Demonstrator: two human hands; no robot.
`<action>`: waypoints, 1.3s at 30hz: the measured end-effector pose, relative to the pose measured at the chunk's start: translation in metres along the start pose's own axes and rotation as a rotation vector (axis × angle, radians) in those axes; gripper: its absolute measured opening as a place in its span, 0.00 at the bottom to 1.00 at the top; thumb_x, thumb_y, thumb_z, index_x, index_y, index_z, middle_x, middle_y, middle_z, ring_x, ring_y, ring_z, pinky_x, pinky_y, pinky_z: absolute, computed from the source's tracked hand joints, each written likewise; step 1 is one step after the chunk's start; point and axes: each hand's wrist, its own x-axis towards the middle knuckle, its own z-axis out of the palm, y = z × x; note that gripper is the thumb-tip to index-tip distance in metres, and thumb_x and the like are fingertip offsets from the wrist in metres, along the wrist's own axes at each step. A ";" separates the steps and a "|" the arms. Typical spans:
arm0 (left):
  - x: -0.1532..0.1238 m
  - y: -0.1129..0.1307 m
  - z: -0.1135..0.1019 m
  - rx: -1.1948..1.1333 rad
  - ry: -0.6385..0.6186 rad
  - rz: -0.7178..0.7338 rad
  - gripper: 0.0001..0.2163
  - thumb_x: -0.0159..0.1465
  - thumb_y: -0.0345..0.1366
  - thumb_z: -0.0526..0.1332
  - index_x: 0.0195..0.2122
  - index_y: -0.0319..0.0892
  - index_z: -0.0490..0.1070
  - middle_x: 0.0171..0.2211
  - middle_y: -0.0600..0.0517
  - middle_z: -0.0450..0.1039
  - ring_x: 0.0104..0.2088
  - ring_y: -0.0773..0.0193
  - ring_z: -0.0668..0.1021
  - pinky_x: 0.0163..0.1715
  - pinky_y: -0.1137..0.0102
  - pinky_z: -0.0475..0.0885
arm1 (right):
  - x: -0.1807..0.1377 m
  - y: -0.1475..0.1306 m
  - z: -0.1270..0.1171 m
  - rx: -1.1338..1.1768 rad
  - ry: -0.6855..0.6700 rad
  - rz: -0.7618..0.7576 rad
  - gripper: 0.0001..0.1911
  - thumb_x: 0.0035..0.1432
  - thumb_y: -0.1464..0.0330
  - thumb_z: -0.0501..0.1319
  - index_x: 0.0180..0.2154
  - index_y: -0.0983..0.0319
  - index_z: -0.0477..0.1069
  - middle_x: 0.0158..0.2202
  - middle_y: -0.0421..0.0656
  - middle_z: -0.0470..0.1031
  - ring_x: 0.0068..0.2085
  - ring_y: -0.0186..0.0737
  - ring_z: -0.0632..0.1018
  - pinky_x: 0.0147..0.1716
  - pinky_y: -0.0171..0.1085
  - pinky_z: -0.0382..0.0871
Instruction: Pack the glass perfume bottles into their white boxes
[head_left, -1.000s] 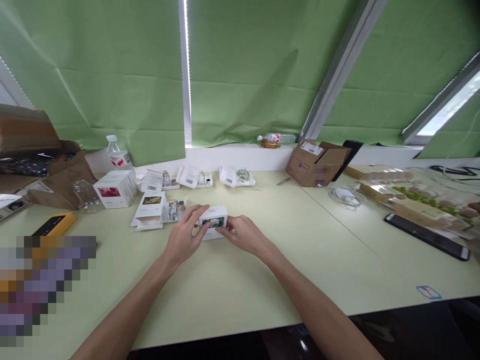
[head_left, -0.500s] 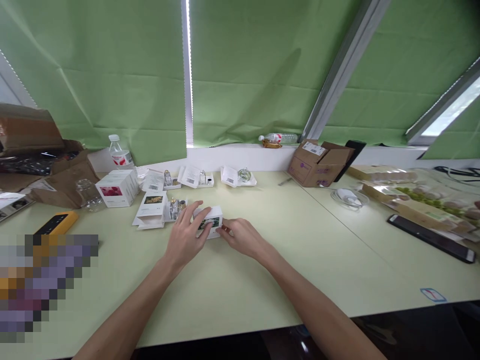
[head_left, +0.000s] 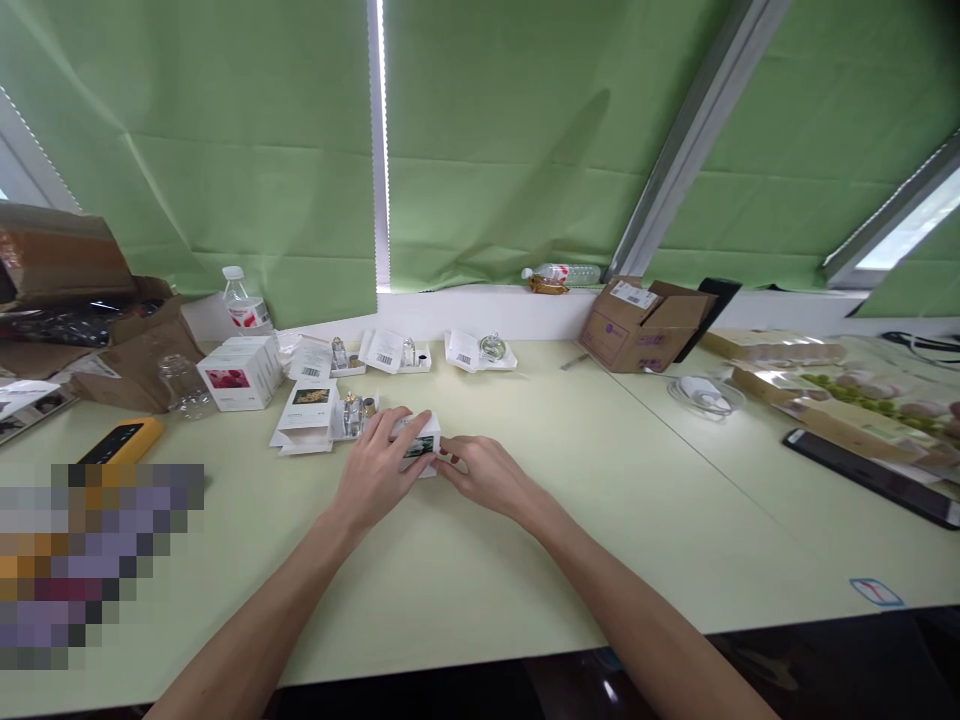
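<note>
Both hands are on one small white carton (head_left: 417, 446), which lies on the pale green desk (head_left: 525, 560) just right of an opened pack with little glass bottles (head_left: 352, 415). Over the last second the carton has slid a little to the left and turned, so less of its face shows; the left hand (head_left: 379, 470) has come further over its top, and the work on it looks like closing or squaring it up. That hand's grip is curled over the carton, fingers wrapped across the upper face. The right hand (head_left: 484, 475) pinches the carton's right end with its fingertips, grip nearly closed. The carton is a white card box with a dark green pictured panel on the near side, partly hidden under the fingers. A similar white box with a pink picture (head_left: 238, 374) stands further left.
</note>
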 end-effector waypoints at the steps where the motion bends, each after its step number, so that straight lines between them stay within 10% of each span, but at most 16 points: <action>1: 0.000 0.001 0.000 -0.001 0.001 -0.004 0.20 0.66 0.41 0.59 0.59 0.46 0.65 0.51 0.43 0.69 0.51 0.53 0.72 0.48 0.61 0.71 | 0.000 0.000 0.001 0.002 -0.007 0.002 0.11 0.66 0.63 0.54 0.40 0.60 0.73 0.33 0.46 0.77 0.35 0.41 0.77 0.34 0.34 0.62; 15: 0.002 0.003 -0.008 0.106 0.058 -0.136 0.20 0.59 0.50 0.64 0.46 0.42 0.71 0.44 0.42 0.70 0.52 0.46 0.69 0.55 0.52 0.63 | -0.002 0.004 0.007 0.044 -0.003 -0.140 0.17 0.64 0.67 0.54 0.52 0.60 0.70 0.39 0.45 0.78 0.37 0.42 0.77 0.35 0.35 0.64; 26: 0.002 0.002 -0.029 0.179 -0.139 -0.229 0.18 0.57 0.44 0.67 0.45 0.45 0.68 0.44 0.44 0.70 0.48 0.48 0.71 0.35 0.59 0.74 | 0.001 0.010 0.007 0.088 -0.014 -0.077 0.18 0.65 0.64 0.52 0.52 0.59 0.73 0.44 0.46 0.79 0.41 0.45 0.79 0.40 0.40 0.70; 39: -0.058 -0.045 -0.095 0.470 -0.147 -0.426 0.23 0.59 0.44 0.64 0.56 0.48 0.64 0.60 0.40 0.63 0.60 0.38 0.64 0.46 0.50 0.73 | -0.001 0.012 0.010 0.072 -0.012 -0.085 0.19 0.66 0.62 0.51 0.53 0.58 0.72 0.49 0.46 0.77 0.44 0.47 0.79 0.44 0.43 0.71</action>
